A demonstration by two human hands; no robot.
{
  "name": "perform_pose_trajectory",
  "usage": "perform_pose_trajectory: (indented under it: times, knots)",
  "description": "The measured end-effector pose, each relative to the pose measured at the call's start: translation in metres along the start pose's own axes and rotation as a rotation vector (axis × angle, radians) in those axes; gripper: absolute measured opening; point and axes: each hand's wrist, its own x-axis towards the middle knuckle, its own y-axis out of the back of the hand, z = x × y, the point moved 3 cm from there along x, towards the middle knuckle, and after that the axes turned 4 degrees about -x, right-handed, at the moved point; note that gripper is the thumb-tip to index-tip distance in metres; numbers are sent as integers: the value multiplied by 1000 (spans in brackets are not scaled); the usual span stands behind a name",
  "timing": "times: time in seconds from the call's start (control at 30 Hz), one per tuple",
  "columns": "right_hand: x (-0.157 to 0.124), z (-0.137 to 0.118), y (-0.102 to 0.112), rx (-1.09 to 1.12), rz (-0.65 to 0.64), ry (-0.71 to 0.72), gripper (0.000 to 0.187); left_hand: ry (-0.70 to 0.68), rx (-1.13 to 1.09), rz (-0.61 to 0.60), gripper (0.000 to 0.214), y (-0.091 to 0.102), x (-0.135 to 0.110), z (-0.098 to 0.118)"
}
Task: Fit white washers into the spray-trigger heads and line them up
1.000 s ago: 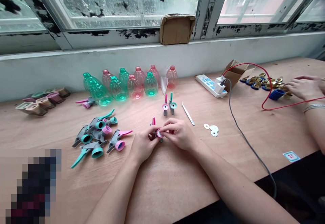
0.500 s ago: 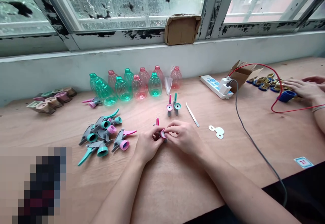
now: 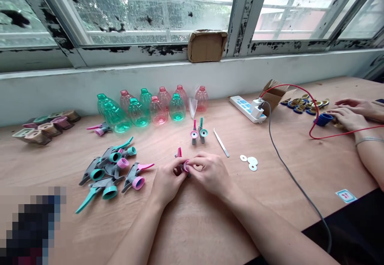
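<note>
My left hand (image 3: 167, 181) and my right hand (image 3: 209, 173) meet at the middle of the wooden workbench (image 3: 192, 213). Between them they hold a small grey spray trigger head (image 3: 183, 168) with a pink collar, and its pink trigger (image 3: 179, 152) sticks up past my left fingers. Much of the head is hidden by my fingers. My right fingertips press on the pink collar. Two finished trigger heads (image 3: 198, 132) stand just ahead of my hands, and a pile of grey heads (image 3: 106, 173) with teal or pink parts lies to the left.
Teal and pink plastic bottles (image 3: 144, 111) stand in a row at the back. Tweezers (image 3: 221, 142) and white washers (image 3: 250, 161) lie to the right. A co-worker's hands (image 3: 351, 115) work beside a blue cap (image 3: 323, 119), gold-and-blue parts, a power strip (image 3: 247, 109) and cables.
My hands stay together on the pink-collared head, with little visible shift in my grip. The co-worker's hands have moved slightly apart near the blue cap, and the whole view has tilted a little.
</note>
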Motion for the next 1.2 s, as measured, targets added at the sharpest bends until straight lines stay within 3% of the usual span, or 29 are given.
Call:
perform_pose_trajectory:
  times: [0.23, 0.37, 0.47, 0.57, 0.7, 0.8, 0.9, 1.1, 1.2]
  knots:
    - [2, 1, 1, 28, 12, -36, 14, -8, 27, 2, 27, 1, -1, -1]
    - [6, 3, 10, 23, 89, -53, 16, 26, -68, 131, 28, 10, 10, -10]
    - [9, 6, 13, -21, 77, -50, 16, 74, -93, 173, 34, 16, 36, -22]
    - [9, 7, 7, -44, -32, -17, 17, 61, -151, 148, 38, 16, 73, -31]
    - [6, 7, -4, -48, -156, -7, 17, 11, -217, 120, 38, 6, 117, -39]
    - [6, 7, -7, -61, -174, -13, 19, -17, -256, 81, 43, -4, 132, -39]
    - [8, 9, -6, -68, -180, -24, 21, -22, -292, 63, 47, -11, 134, -36]
    - [8, 13, -4, -104, -201, -12, 21, -32, -225, 36, 32, -14, 125, -27]
    - [9, 12, -1, -132, -197, 1, 22, -18, -169, 49, 41, -13, 121, -26]
